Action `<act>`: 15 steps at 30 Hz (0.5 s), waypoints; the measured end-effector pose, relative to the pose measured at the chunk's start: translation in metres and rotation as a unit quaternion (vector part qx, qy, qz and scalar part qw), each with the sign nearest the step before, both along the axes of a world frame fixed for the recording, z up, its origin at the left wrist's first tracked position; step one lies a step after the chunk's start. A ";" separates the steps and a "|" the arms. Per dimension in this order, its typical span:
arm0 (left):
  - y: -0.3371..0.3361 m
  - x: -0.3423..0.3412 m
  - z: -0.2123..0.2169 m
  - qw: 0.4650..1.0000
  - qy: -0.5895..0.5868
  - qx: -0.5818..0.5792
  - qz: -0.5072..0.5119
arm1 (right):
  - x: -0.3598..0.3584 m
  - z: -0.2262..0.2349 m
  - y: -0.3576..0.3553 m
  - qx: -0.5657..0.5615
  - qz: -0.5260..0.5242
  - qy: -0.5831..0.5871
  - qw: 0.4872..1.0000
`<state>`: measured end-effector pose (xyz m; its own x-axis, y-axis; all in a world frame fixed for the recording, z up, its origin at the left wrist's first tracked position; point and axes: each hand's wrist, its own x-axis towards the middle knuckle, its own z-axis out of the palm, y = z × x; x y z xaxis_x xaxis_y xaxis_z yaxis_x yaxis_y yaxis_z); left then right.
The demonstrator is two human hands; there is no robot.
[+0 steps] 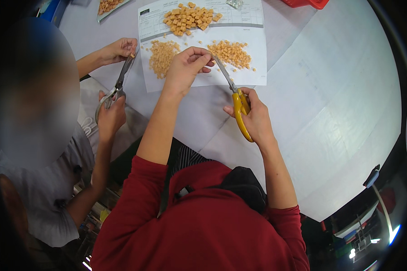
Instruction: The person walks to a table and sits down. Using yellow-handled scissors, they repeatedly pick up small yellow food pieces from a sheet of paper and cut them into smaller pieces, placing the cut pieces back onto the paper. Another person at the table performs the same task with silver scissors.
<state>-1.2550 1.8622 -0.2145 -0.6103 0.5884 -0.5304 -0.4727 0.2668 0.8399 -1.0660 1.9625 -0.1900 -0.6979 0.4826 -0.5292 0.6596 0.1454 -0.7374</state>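
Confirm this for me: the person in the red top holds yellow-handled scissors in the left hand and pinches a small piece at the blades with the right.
Not quite: the hands are swapped. In the head view the yellow-handled scissors are in the right hand, and the left hand pinches the small piece at the blades, above the white paper sheet with piles of small orange cubes.

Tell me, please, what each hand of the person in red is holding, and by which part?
The right hand holds scissors by their yellow handles. The left hand pinches something small at the blade tips; it is too small to identify.
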 end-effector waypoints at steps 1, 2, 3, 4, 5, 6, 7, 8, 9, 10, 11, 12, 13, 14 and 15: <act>-0.002 0.001 0.000 1.000 0.003 0.003 -0.004 | 0.000 0.000 -0.001 -0.002 0.000 -0.003 1.000; -0.004 0.002 -0.001 1.000 0.001 0.010 -0.007 | 0.000 0.001 -0.002 -0.005 -0.001 -0.006 1.000; -0.006 0.001 -0.002 1.000 -0.001 0.016 -0.010 | 0.000 0.001 -0.003 -0.005 0.000 -0.005 1.000; -0.007 0.001 -0.004 1.000 -0.004 0.023 -0.013 | 0.000 0.002 -0.004 -0.006 0.000 -0.004 1.000; -0.008 0.000 -0.005 0.999 0.001 0.023 -0.022 | 0.001 0.002 -0.004 -0.007 0.001 -0.003 1.000; -0.010 -0.001 -0.005 0.999 0.005 0.023 -0.031 | 0.001 0.003 -0.004 -0.011 0.000 -0.003 1.000; -0.011 -0.001 -0.005 0.999 0.010 0.023 -0.041 | 0.001 0.003 -0.005 -0.015 -0.001 -0.004 1.000; -0.011 -0.001 -0.005 0.999 0.007 0.022 -0.042 | 0.002 0.003 -0.005 -0.019 -0.002 -0.005 1.000; -0.011 -0.002 -0.004 0.999 0.005 0.021 -0.044 | 0.002 0.004 -0.005 -0.019 0.001 -0.006 1.000; -0.012 -0.002 -0.004 0.999 0.002 0.020 -0.046 | 0.002 0.005 -0.005 -0.019 0.004 -0.007 1.000; -0.012 -0.001 -0.006 0.999 -0.005 0.027 -0.038 | 0.002 0.006 -0.005 -0.019 0.007 -0.009 1.000; -0.013 -0.001 -0.010 0.999 -0.013 0.035 -0.031 | 0.003 0.006 -0.005 -0.010 0.007 -0.009 1.000; -0.012 0.000 -0.010 0.999 -0.020 0.042 -0.023 | 0.003 0.005 -0.005 -0.002 0.007 -0.008 1.000; -0.011 0.001 -0.009 0.999 -0.029 0.041 -0.016 | 0.004 0.004 -0.005 0.007 0.007 -0.008 1.000; -0.011 0.003 -0.007 0.998 -0.038 0.040 -0.008 | 0.003 0.006 -0.005 0.009 0.001 -0.008 1.000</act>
